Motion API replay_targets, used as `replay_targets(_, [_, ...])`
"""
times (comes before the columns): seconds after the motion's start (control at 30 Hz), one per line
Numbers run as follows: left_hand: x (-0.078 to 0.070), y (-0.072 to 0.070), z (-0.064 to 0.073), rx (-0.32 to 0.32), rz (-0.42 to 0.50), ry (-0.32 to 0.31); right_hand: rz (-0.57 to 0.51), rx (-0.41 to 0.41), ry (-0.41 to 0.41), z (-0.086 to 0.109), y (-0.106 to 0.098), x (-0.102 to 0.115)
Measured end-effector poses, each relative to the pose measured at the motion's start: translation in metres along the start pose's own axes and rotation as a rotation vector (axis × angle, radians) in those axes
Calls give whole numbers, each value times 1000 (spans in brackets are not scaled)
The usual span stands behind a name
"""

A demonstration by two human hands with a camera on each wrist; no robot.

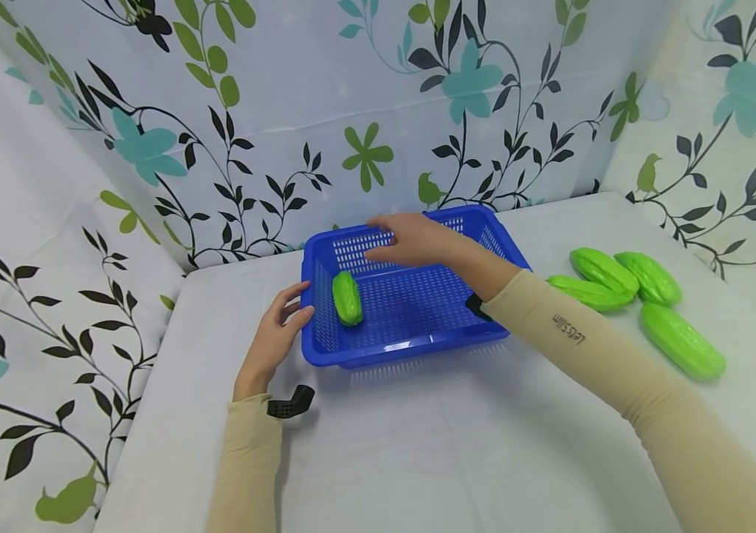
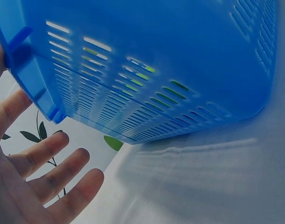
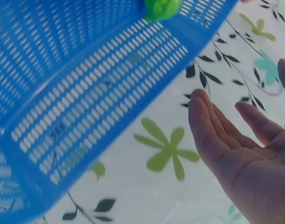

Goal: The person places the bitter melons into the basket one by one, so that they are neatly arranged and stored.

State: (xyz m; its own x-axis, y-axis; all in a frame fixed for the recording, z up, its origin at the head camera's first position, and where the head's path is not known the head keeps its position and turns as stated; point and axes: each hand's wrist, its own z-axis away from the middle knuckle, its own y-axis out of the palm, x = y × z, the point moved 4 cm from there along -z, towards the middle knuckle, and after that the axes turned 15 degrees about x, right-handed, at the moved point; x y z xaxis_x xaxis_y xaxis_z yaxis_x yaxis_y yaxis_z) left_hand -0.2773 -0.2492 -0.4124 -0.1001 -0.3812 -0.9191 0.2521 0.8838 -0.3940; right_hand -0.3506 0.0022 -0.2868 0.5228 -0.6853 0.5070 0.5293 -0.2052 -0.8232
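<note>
A blue plastic basket (image 1: 411, 296) with slotted walls stands on the white-covered table. One green, ridged, cucumber-like vegetable (image 1: 347, 298) lies inside it, near the left wall. At the basket's left rim, my left hand (image 1: 274, 337) touches the edge with thumb and index finger; its other fingers (image 2: 63, 179) spread loosely below the rim in the left wrist view. Over the back part of the basket hovers my right hand (image 1: 414, 240), thumb and fingers apart and holding nothing. The right wrist view shows that hand (image 3: 245, 158) empty, apart from the basket wall.
Several more green vegetables (image 1: 680, 340) lie on the table to the basket's right, beside my right sleeve (image 1: 571, 340). A cloth (image 1: 404, 96) printed with leaves and flowers hangs behind the table and along its sides.
</note>
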Motion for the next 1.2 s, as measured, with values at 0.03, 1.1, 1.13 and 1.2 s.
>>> replay_targets(0.03, [0,0,0,1,-1,-3,-15,-25,-9,8,-2,-2])
replay_targets(1.1, [3,-1,-2,3,-9,12,-106,-321,374,229,26,-145])
replay_targets(1.13, [3,-1,-2,2,-10,14,-101,-318,388,233,28,-151])
replay_targets(1.2, [3,-1,-2,3,-12,17,-90,-319,405,241,31,-163])
